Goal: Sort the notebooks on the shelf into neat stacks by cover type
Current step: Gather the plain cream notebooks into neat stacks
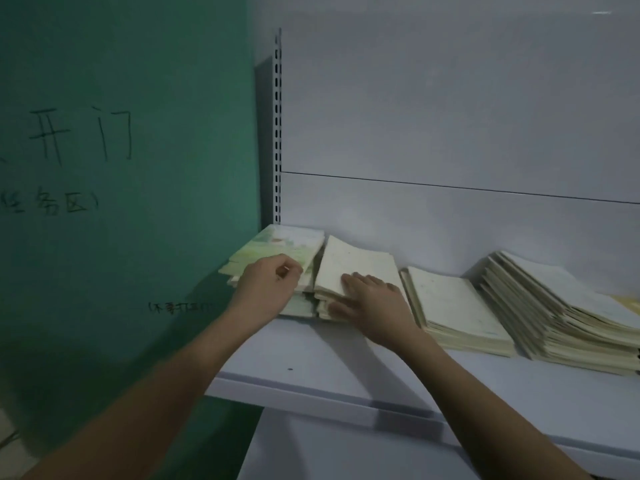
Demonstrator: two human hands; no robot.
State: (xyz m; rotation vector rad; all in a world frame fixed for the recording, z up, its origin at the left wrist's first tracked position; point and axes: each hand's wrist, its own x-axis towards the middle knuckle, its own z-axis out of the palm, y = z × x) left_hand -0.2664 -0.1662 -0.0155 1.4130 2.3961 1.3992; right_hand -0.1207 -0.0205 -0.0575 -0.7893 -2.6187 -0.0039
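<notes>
On the smooth white metal shelf [346, 368], the left hand [268, 289] pinches the green illustrated paper notebook stack [277, 251]. The right hand [374, 303] lies flat, fingers straight, on the plain cream notebook stack [356, 265].

I see a white shelf [311, 382] carrying four notebook piles. Landmark: slotted upright [277, 133]. Green-cover stack [277, 251] sits at its foot; cream stack [356, 268] touches that stack's far side; flat cream stack [460, 306] further along; fanned stack [561, 306] farthest.
</notes>
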